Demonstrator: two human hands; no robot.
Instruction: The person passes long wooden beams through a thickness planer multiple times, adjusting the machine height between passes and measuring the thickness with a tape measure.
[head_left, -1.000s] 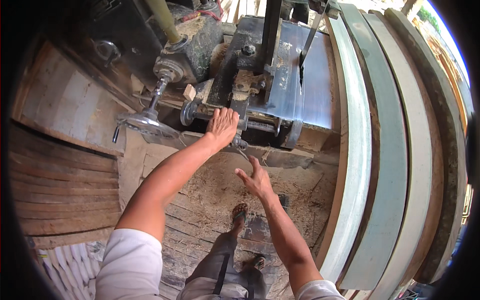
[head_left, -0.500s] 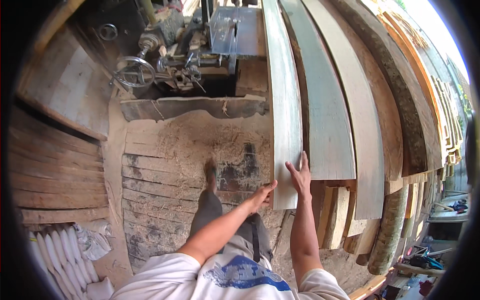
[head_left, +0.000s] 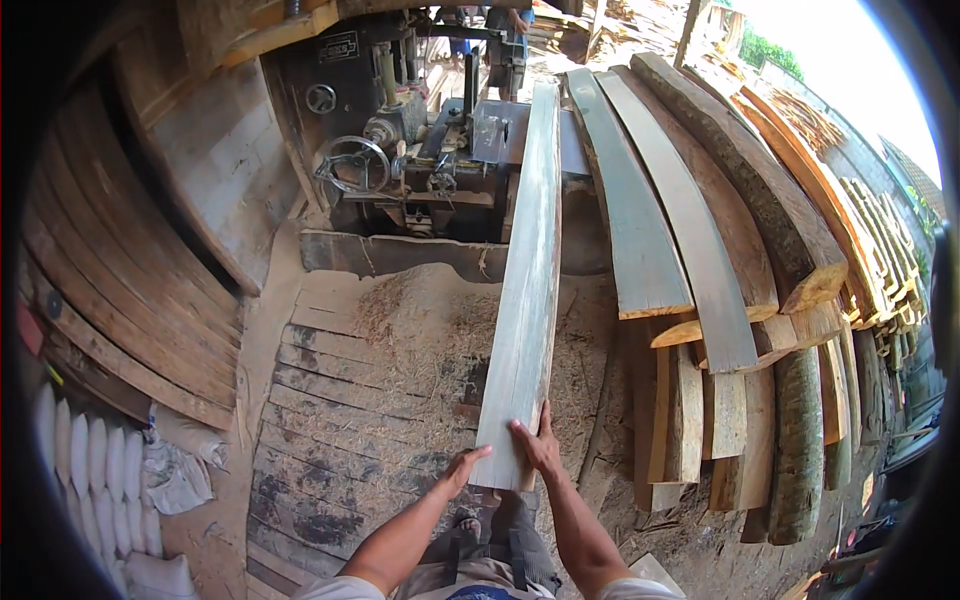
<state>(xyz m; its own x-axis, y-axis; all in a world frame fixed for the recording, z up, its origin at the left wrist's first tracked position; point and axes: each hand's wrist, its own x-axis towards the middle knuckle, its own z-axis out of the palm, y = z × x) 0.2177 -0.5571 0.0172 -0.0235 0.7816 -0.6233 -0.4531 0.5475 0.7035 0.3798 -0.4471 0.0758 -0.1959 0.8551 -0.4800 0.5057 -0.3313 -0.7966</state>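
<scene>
A long pale wooden board [head_left: 522,290] stretches away from me toward the metal machine table [head_left: 487,140]. Its far end overlaps that table in view; whether it rests there I cannot tell. My left hand [head_left: 463,468] grips the left edge near the close end, its fingers partly hidden under the wood. On the opposite edge, my right hand [head_left: 540,448] holds the same end, with the thumb on the upper face. To the right, two more pale boards, a wide one [head_left: 640,230] and a narrower one [head_left: 690,220], lie on a stack of timber.
Ahead stands a dark sawing machine with a spoked handwheel [head_left: 355,165]. A low wooden barrier [head_left: 410,255] crosses in front of it, with heaped sawdust [head_left: 425,310] on the plank floor. Rough slabs [head_left: 760,170] are piled right; white sacks [head_left: 95,465] stand left.
The board has shifted left, away from the stacked boards, its near end swinging furthest. Both hands moved with it. My view has tilted up, revealing more of the machine.
</scene>
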